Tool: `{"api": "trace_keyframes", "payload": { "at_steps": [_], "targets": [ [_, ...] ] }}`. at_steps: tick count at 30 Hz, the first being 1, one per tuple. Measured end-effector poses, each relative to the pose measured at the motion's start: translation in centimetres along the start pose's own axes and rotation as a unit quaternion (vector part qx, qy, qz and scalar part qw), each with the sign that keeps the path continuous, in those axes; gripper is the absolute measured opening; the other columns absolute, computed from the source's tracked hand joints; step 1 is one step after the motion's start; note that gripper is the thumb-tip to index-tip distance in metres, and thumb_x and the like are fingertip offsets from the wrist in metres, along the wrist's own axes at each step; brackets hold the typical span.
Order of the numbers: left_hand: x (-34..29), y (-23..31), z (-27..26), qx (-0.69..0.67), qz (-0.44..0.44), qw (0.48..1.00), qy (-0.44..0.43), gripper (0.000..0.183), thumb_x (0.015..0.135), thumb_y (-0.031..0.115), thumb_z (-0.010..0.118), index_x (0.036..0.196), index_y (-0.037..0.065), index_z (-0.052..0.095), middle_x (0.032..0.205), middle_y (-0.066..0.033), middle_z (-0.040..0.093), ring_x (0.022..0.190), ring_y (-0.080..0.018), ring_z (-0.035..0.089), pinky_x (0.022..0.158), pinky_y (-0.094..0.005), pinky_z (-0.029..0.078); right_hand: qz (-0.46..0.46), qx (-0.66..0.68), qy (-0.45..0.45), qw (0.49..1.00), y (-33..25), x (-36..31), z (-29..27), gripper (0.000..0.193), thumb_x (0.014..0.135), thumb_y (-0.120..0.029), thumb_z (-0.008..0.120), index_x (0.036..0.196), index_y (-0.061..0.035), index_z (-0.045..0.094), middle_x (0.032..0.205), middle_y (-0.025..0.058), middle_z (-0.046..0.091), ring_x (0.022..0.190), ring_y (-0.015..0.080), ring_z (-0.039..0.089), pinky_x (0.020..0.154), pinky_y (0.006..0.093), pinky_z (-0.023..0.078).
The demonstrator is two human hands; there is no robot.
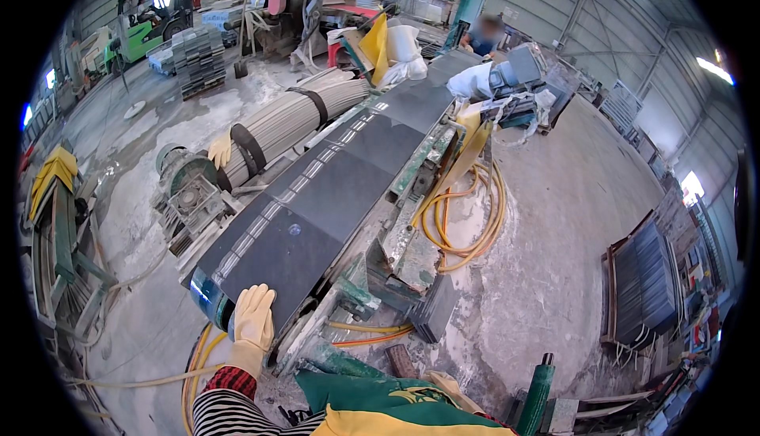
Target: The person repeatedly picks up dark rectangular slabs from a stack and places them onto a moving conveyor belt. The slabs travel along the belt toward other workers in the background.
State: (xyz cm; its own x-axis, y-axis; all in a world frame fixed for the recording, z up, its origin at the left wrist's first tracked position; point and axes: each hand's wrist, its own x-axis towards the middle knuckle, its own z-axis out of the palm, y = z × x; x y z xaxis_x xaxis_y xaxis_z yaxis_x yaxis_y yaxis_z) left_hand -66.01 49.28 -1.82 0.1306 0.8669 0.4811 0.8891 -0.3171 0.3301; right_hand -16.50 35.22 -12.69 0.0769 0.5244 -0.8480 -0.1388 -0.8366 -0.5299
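My left hand [255,319], in a cream glove, lies with fingers stretched out on the near end of a dark, flat slab [273,238]. Several such slabs run end to end along a belt conveyor [207,293], and glossy light reflections cross their tops. Low at the front, a cream glove, apparently on my right hand [450,388], shows partly beside my green and yellow apron [380,396]; its fingers are hidden. Left of the slabs, a loose cream glove [220,149] rests by the motor [190,187].
A strapped grey bundle [285,119] lies left of the conveyor. Yellow hoses [475,230] coil on the floor to the right, near small stacked dark slabs [434,309]. At the far end a person [483,36] is by the conveyor. A green forklift [138,32] stands far left.
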Motion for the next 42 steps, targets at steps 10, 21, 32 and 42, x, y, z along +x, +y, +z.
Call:
{"api": "trace_keyframes", "payload": {
  "at_steps": [10,21,32,42],
  "targets": [
    [-0.5,-0.5,-0.6,0.0,0.017,1.0,0.013,0.037,0.088,0.011,0.059,0.124,0.006,0.065,0.132,-0.018,0.06,0.127,-0.0376,0.053,0.114,-0.0506,0.035,-0.058,0.103,0.002,0.993,2.8,2.7,-0.3,0.039,0.102,-0.012,0.054,0.137,0.0042,0.05,0.119,0.0187,0.066,0.099,0.026,0.068,0.086,0.0328,0.058],
    [-1.2,-3.0,-0.7,-0.558,-0.556,0.584,0.196,0.06,0.097,0.014,0.063,0.151,0.003,0.037,0.148,-0.0186,0.047,0.135,-0.0304,0.049,0.114,-0.0419,0.039,-0.165,0.241,0.013,0.956,2.9,-0.3,2.7,0.005,0.099,-0.004,0.056,0.1,-0.0027,0.06,0.073,-0.0023,0.047,0.058,0.0085,0.043,0.054,0.0244,0.037],
    [1.9,-6.6,-2.7,-0.66,-0.544,0.486,0.178,0.04,0.097,0.02,0.06,0.134,0.008,0.049,0.133,-0.0133,0.059,0.118,-0.03,0.061,0.102,-0.0437,0.05,-0.223,0.267,0.094,0.933,4.6,-0.1,2.0,0.028,0.098,-0.014,0.06,0.123,-0.0005,0.062,0.097,0.0098,0.071,0.079,0.0184,0.07,0.069,0.0268,0.059],
    [7.8,-0.8,-6.8,-0.75,-0.482,0.448,0.057,0.046,0.095,0.017,0.057,0.137,0.001,0.05,0.136,-0.0188,0.058,0.121,-0.0399,0.059,0.109,-0.0556,0.045,-0.194,0.316,0.188,0.909,2.7,-5.4,4.5,0.032,0.099,-0.022,0.063,0.125,-0.0025,0.061,0.102,0.0108,0.07,0.08,0.0183,0.07,0.072,0.0268,0.06]
  ]
}}
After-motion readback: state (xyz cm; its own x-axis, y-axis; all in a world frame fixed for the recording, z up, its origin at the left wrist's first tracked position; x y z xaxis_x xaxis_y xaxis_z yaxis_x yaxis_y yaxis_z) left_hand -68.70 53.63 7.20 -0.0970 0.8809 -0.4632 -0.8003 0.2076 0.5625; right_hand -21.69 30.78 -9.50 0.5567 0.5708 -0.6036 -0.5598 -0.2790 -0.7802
